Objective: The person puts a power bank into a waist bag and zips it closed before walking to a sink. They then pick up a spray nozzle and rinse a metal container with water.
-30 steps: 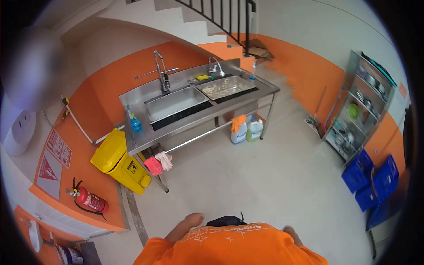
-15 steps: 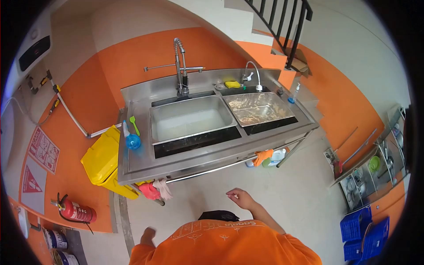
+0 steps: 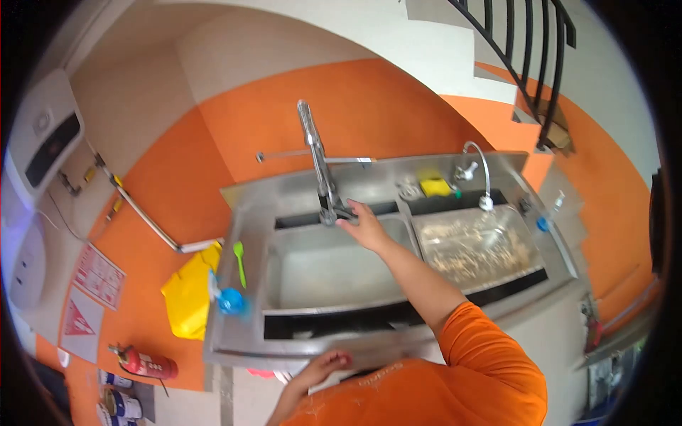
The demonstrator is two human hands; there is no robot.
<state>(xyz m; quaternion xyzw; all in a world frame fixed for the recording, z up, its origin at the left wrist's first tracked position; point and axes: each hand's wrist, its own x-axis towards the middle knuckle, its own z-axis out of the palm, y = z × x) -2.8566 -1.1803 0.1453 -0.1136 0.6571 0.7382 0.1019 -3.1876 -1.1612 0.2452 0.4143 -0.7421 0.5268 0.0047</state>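
My right hand reaches across the large left basin, with thumb and fingers on either side of the lever at the base of the tall metal faucet. My left hand is low in front of the sink's front edge, fingers loosely bent and nothing visible in them. To the right, a metal tray with brownish residue or reflections sits over the second opening. On the left ledge lie a green spoon-shaped utensil and a blue spray bottle.
A yellow sponge rests behind the tray near a small curved tap. A blue-based pump bottle stands at the right end. Left of the sink are a yellow bin and a fire extinguisher. A staircase rises behind.
I have come closer to the sink. My right hand has gone from beside my body forward to the faucet lever. My left hand has come up toward the sink's front edge.
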